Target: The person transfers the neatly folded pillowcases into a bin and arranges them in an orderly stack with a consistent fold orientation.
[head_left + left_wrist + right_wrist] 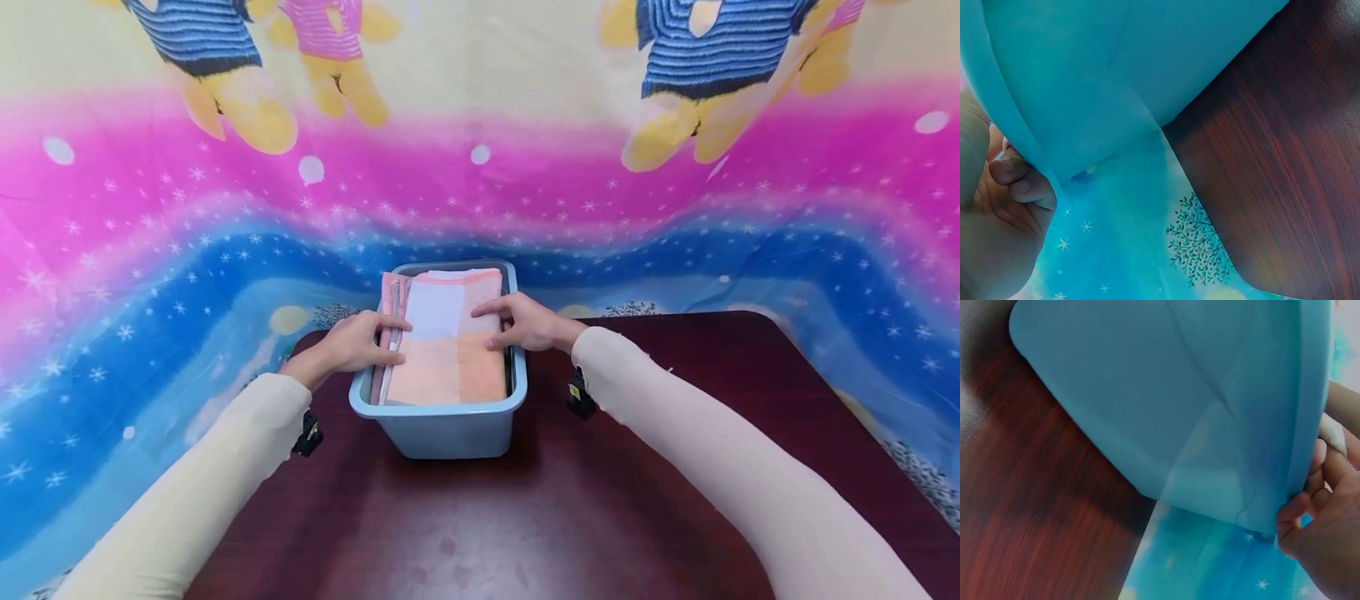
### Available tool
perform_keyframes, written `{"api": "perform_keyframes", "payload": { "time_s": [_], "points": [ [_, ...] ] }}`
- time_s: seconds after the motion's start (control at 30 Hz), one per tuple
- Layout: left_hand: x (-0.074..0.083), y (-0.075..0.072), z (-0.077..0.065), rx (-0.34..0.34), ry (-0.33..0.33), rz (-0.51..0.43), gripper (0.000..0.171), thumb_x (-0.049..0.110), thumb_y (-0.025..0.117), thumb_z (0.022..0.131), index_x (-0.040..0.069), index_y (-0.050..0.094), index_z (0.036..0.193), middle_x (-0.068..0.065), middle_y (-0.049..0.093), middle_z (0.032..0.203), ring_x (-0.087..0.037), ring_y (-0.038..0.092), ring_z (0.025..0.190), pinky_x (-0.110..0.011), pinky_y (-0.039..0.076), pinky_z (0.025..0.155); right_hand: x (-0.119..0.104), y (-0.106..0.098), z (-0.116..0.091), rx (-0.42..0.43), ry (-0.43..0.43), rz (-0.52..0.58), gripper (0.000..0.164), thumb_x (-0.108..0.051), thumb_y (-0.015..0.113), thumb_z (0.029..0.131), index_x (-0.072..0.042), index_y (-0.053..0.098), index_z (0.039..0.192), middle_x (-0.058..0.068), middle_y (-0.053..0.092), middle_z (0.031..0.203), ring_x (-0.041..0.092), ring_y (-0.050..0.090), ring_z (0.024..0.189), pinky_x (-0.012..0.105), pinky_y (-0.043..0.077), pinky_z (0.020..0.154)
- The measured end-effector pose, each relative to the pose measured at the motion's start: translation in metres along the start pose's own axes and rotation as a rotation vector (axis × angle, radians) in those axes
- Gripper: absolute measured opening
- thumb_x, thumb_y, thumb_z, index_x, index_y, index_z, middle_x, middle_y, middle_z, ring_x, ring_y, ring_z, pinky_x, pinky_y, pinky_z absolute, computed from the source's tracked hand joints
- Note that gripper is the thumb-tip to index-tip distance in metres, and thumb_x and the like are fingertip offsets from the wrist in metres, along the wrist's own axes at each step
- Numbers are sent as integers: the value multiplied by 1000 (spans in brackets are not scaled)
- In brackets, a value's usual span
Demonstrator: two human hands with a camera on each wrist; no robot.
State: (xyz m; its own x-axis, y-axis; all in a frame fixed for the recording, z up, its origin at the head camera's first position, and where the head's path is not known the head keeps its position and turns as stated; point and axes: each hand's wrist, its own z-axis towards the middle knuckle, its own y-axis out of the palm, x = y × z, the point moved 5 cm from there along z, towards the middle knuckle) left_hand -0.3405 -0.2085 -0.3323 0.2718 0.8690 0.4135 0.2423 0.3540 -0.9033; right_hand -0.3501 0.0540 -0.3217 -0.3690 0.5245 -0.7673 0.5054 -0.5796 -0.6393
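Note:
A folded cloth [435, 350] with white, peach and pink blocks lies at the top of a light blue plastic basin [450, 433]. Along its left side, more folded pink and white layers [390, 333] show. My left hand [356, 340] grips the left edge of the cloth, index finger and thumb over its top. At the right edge my right hand [528, 323] holds the cloth with bent fingers and thumb. Both wrist views show the basin's outer wall [1085, 75] and curled fingers beside its rim; what lies inside is hidden there.
The basin stands on a dark red-brown wooden table [637, 500]. Behind the table hangs a printed fabric backdrop [480, 192] with bears and snowflakes, close to the basin's far side. A black wrist camera [580, 396] hangs under the right sleeve.

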Motion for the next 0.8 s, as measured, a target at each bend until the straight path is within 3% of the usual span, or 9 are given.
{"api": "perform_keyframes", "payload": {
  "time_s": [0.17, 0.57, 0.7, 0.8],
  "points": [
    [0, -1, 0, 6, 6, 23, 58, 36, 77, 89, 20, 60, 142, -7, 61, 85, -20, 53, 76, -31, 44, 66, 2, 2, 1, 18, 0, 28, 55, -7, 74, 91, -8, 57, 144, 6, 49, 78, 20, 42, 70, 28, 41, 68],
    [5, 3, 1, 12, -14, 142, 58, 40, 79, 87, 22, 62, 140, -4, 64, 87, -22, 57, 89, -35, 46, 72, 6, 9, 4, 38, 14, -76, 54, -11, 74, 92, -12, 57, 143, 8, 53, 90, 20, 45, 76, 28, 42, 70],
    [6, 2, 0, 21, -25, 183, 59, 41, 80, 86, 23, 63, 139, -4, 66, 95, -24, 58, 96, -37, 48, 75, 8, 12, 5, 57, 28, -109, 54, -13, 74, 92, -15, 57, 143, 11, 62, 121, 21, 54, 96, 31, 49, 82],
    [7, 2, 0, 25, -23, 207, 59, 41, 80, 85, 22, 63, 139, -5, 68, 99, -25, 60, 98, -39, 49, 76, 9, 15, 5, 84, 54, -166, 54, -17, 75, 92, -18, 58, 143, 8, 56, 145, 22, 54, 122, 38, 50, 100]
  ]
}}
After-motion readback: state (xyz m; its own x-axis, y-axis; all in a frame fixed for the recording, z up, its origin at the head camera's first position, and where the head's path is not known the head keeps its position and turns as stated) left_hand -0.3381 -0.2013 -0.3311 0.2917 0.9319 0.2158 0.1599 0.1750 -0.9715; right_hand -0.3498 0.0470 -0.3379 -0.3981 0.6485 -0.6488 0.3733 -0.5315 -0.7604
